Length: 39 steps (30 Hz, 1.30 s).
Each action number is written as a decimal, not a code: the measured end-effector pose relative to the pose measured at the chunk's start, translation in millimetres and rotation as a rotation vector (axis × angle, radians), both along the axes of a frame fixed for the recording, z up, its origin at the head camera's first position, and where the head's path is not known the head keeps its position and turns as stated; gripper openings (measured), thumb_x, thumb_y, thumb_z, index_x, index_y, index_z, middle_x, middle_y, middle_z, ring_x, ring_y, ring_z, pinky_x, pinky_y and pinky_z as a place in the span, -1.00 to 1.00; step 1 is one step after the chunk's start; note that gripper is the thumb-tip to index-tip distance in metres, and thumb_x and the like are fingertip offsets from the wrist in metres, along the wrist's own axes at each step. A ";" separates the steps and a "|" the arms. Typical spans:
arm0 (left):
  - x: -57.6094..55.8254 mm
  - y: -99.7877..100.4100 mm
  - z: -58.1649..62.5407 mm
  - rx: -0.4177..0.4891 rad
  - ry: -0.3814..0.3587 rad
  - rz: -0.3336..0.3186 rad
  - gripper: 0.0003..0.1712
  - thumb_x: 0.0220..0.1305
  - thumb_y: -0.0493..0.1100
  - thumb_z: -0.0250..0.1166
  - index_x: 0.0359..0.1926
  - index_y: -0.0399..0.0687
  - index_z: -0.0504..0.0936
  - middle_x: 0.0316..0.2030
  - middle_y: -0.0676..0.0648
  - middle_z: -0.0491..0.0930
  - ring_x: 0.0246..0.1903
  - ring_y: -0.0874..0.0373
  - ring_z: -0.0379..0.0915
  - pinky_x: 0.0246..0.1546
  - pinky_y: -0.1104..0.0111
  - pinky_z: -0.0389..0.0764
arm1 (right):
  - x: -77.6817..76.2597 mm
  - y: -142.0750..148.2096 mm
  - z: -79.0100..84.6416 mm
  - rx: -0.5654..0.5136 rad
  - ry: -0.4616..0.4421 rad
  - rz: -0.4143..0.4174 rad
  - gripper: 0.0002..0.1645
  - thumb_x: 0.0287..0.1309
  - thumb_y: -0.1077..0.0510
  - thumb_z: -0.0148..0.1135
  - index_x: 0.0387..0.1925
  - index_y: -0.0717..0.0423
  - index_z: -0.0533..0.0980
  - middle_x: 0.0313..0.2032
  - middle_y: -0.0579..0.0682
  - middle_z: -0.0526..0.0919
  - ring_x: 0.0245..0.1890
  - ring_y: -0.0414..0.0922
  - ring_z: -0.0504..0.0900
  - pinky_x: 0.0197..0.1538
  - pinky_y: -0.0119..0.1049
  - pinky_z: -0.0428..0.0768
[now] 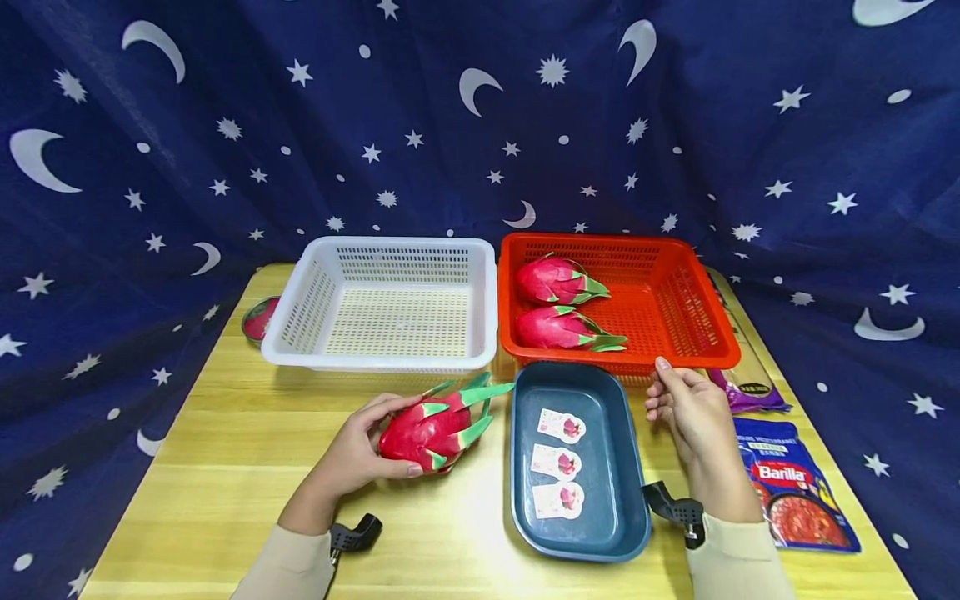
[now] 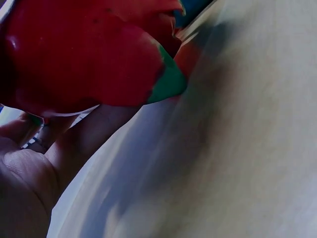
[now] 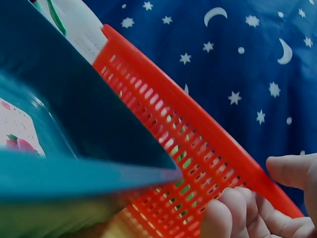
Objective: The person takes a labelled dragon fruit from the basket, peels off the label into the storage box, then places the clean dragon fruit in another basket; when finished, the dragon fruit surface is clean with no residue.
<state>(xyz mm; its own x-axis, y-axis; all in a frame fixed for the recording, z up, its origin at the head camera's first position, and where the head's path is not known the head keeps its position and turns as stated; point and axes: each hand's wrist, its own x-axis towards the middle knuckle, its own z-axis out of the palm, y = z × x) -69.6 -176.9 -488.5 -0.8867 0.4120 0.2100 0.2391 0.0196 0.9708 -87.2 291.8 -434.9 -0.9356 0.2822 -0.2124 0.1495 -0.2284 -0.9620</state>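
Note:
My left hand (image 1: 366, 450) grips a red dragon fruit (image 1: 429, 435) with green-tipped scales, thumb on the near side and fingers at the far side. In the left wrist view the dragon fruit (image 2: 84, 54) fills the upper left, above the wood. My right hand (image 1: 693, 404) holds nothing, its fingers loosely curled and its thumb tip right at the front rim of the red basket (image 1: 652, 321). Two dragon fruits (image 1: 551, 279) lie in that basket's left half. Beside the right hand is a blue bin (image 1: 611, 467) with three picture cards (image 1: 557, 461) inside.
A white basket (image 1: 401, 362) stands at the back left, a round tin (image 1: 259, 319) by its left side. On the right lie a blue Barilla pouch (image 1: 798, 492) and a purple-edged packet (image 1: 753, 392). Behind the wooden table (image 1: 202, 467) hangs a starry cloth (image 1: 420, 100).

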 end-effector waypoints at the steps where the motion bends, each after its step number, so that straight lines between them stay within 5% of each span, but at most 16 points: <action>1: 0.2 -0.7 0.1 0.003 0.006 -0.004 0.00 -0.15 -0.37 0.76 0.39 -0.22 0.55 0.20 -0.22 0.49 0.19 -0.16 0.48 0.10 0.10 0.66 | -1.4 2.3 -1.4 -0.041 0.006 0.006 -0.66 0.46 0.03 0.35 -0.29 0.25 0.56 -0.48 0.02 0.61 -0.57 -0.12 0.60 -0.51 -0.31 0.68; 10: 3.2 -4.9 3.9 -0.010 0.121 -0.028 -0.01 -0.21 -0.34 0.79 0.34 -0.27 0.58 0.17 -0.20 0.52 0.15 -0.15 0.50 0.07 0.06 0.69 | -10.0 17.1 -15.4 -0.575 0.128 0.069 -0.80 0.57 0.22 0.15 -0.24 0.27 0.55 -0.32 0.19 0.68 -0.31 0.05 0.71 -0.11 -0.14 0.75; 18: 5.5 -10.6 6.9 0.050 0.157 -0.067 -0.01 -0.22 -0.43 0.75 0.33 -0.38 0.55 0.19 -0.30 0.49 0.17 -0.14 0.48 0.05 0.04 0.69 | -9.4 19.7 -21.0 -0.560 0.173 0.092 -0.71 0.60 0.20 0.09 -0.29 0.25 0.59 -0.33 0.16 0.69 -0.33 0.01 0.68 -0.15 -0.19 0.72; 26: 4.4 -13.8 19.6 0.238 0.218 -0.184 -0.01 -0.17 -0.41 0.71 0.32 -0.57 0.46 0.20 -0.46 0.42 0.21 -0.16 0.44 0.11 0.09 0.67 | -8.9 20.0 -21.2 -0.568 0.200 0.099 -0.70 0.60 0.21 0.10 -0.30 0.26 0.60 -0.34 0.16 0.69 -0.33 0.01 0.69 -0.14 -0.20 0.72; 32: -10.1 16.9 43.7 0.274 0.249 -0.197 -0.03 -0.06 -0.25 0.73 0.33 -0.55 0.48 0.21 -0.46 0.41 0.20 -0.20 0.42 0.09 0.05 0.67 | -10.1 19.8 -24.4 -0.698 0.301 0.092 -0.76 0.57 0.33 0.07 -0.29 0.37 0.54 -0.30 0.27 0.68 -0.26 0.10 0.73 0.00 -0.10 0.73; 39: -28.2 68.1 71.1 0.201 0.268 -0.138 -0.03 -0.16 -0.28 0.78 0.34 -0.33 0.58 0.19 -0.29 0.48 0.16 -0.23 0.43 0.02 -0.01 0.71 | -9.3 18.5 -28.1 -0.783 0.300 0.049 -0.81 0.50 0.40 0.14 -0.34 0.32 0.45 -0.26 0.29 0.69 -0.19 0.18 0.75 0.11 0.01 0.69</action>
<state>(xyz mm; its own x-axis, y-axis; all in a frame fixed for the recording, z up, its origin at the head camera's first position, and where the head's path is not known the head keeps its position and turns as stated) -97.9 -108.8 -417.4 -0.7280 0.4512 0.5161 0.4724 -0.2154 0.8547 -96.5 310.3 -463.0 -0.9910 0.1143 -0.0697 -0.0604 -0.8465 -0.5290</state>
